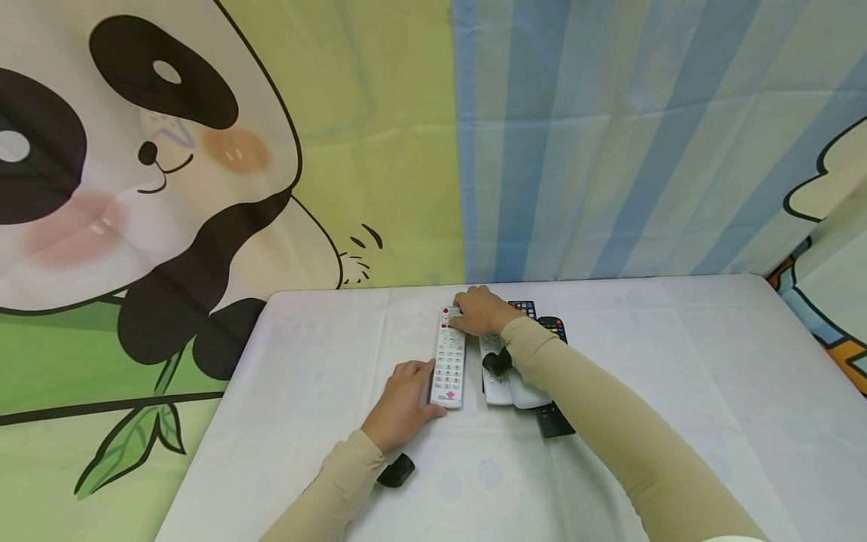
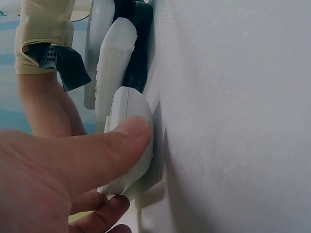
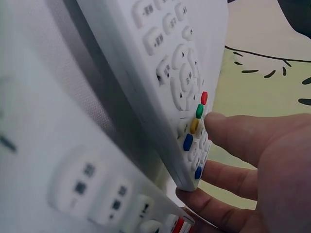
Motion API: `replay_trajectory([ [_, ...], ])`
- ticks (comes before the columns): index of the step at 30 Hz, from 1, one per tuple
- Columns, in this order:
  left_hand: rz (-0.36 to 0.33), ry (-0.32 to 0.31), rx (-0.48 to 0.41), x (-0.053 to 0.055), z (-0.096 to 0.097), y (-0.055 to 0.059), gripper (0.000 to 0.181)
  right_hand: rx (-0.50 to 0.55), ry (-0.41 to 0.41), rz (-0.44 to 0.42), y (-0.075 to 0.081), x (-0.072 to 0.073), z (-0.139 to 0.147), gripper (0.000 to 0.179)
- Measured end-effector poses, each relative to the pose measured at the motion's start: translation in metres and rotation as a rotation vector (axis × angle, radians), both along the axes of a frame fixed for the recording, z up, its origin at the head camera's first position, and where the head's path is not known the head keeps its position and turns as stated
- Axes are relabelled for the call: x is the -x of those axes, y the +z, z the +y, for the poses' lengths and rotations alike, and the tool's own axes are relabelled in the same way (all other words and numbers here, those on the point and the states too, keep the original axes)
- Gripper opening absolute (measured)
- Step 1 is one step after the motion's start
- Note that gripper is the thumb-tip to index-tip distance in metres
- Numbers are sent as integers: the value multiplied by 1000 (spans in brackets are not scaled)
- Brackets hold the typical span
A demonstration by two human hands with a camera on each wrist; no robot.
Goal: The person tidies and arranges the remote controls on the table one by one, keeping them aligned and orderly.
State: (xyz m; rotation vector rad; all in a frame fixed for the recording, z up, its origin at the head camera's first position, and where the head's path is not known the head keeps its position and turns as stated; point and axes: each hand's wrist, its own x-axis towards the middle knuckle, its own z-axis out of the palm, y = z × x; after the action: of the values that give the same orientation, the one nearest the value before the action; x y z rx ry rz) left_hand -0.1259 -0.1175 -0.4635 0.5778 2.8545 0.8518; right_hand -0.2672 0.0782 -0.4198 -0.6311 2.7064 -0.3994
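A long white remote control (image 1: 448, 369) with rows of buttons lies lengthwise on the white table. My left hand (image 1: 400, 406) holds its near end, the thumb across the end and the fingers along the left side. At the far end, my right hand (image 1: 484, 311) grips the same remote. In the right wrist view, its thumb is by the coloured buttons of the white remote (image 3: 187, 87) and other fingers are at the tip. Beneath the right forearm, two more white remotes (image 1: 497, 393) lie close together, partly hidden.
Black remotes (image 1: 555, 423) lie around and under the white ones, partly covered by the right sleeve. Black wrist cameras (image 1: 396, 470) sit at both cuffs. Behind the table (image 1: 650, 346) hangs a cloth (image 1: 379, 150) with a panda print and blue stripes.
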Motion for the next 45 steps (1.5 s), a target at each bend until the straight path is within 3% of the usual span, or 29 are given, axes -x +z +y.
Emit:
replay_trajectory([
  [14, 1, 41, -42, -1, -14, 6, 77, 154, 0, 104, 4, -1, -9, 41],
  [27, 25, 55, -62, -4, -30, 9, 77, 246, 12, 122, 1, 1, -24, 36],
  [38, 33, 97, -79, -9, -47, 10, 76, 308, -16, 156, -5, 2, -43, 39],
  [45, 36, 117, -76, -12, -57, 12, 74, 326, -39, 133, -5, 0, -54, 40],
])
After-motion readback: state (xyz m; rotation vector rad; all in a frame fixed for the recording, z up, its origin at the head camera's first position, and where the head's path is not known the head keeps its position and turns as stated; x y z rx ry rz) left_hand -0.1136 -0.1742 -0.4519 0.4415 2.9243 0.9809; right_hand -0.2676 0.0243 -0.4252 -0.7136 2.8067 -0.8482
